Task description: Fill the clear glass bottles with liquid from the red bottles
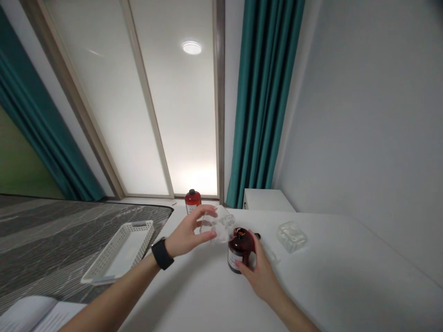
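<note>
My left hand (pixel 190 235), with a dark watch on the wrist, is closed around a clear, see-through container (pixel 223 225). It is held tilted above the table, its right end near the mouth of a dark brown bottle (pixel 236 249). That bottle stands upright and uncapped, with a white label on its front. The fingers of my right hand (pixel 260 274) wrap its right side. A small black object (pixel 257 235), perhaps a cap, shows partly behind the right fingers. Whether the container touches the bottle, I cannot tell.
A red-brown bottle (pixel 193 198) with a black cap stands at the far table edge. On the right of the white table (pixel 332 281) lies a clear patterned container (pixel 291 236). A white basket (pixel 119 253) and an open book (pixel 44 316) are at left.
</note>
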